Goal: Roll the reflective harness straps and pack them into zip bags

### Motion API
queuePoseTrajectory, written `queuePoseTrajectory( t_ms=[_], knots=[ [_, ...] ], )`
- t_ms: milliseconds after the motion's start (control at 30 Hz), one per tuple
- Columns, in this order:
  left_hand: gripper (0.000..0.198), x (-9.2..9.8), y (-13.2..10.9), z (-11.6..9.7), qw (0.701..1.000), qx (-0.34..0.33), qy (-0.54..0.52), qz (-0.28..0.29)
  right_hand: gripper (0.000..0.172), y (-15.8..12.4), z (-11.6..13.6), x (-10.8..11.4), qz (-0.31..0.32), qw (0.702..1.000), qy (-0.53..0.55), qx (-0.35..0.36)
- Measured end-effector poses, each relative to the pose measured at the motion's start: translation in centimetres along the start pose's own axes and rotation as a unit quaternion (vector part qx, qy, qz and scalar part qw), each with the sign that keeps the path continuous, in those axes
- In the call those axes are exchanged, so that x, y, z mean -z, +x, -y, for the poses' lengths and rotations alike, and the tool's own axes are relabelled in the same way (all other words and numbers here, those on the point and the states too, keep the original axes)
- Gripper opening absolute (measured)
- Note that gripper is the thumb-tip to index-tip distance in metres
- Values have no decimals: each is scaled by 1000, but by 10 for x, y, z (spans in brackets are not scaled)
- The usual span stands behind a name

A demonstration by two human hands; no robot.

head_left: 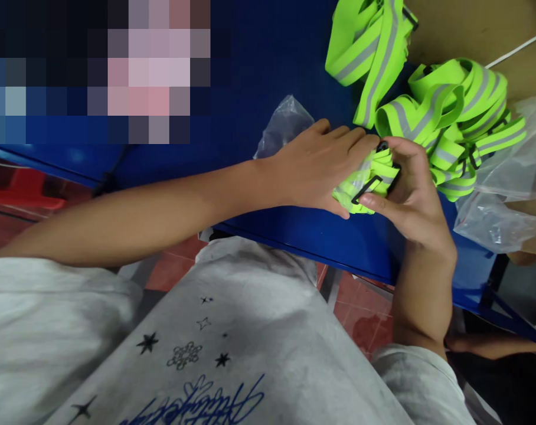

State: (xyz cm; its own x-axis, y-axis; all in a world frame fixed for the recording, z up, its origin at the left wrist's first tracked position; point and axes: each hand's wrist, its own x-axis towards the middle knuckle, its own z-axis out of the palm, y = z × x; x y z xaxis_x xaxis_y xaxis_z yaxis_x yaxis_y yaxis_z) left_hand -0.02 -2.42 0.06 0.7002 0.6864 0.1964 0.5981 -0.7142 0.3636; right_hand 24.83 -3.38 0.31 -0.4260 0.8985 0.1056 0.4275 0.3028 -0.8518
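A folded neon-yellow reflective strap (374,180) with a black plastic buckle lies near the front edge of the blue table (268,77). My left hand (321,168) lies over its left side, fingers pressed down on the bundle. My right hand (409,189) grips its right side, thumb beside the buckle and fingers curled round the folds. Both hands hold the same bundle.
A pile of several more neon-yellow straps with grey stripes (449,112) lies at the back right. Clear plastic bags sit behind my left hand (286,121) and at the right edge (502,195). A cardboard surface (471,29) is at top right. Red floor tiles show below the table.
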Motion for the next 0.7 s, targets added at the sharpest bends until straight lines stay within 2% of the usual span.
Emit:
queuePoseTrajectory(
  t_ms=[267, 533, 700],
  knots=[
    [91, 0, 2, 1, 998, -17, 58, 10, 75, -1, 3, -5, -13, 1000, 8, 13],
    [92, 0, 2, 1, 999, 1, 25, 24, 77, -3, 10, -6, -11, 1000, -23, 1],
    [98, -2, 3, 2, 999, 3, 48, 21, 73, 0, 5, -12, -49, 998, -36, 8]
  ],
)
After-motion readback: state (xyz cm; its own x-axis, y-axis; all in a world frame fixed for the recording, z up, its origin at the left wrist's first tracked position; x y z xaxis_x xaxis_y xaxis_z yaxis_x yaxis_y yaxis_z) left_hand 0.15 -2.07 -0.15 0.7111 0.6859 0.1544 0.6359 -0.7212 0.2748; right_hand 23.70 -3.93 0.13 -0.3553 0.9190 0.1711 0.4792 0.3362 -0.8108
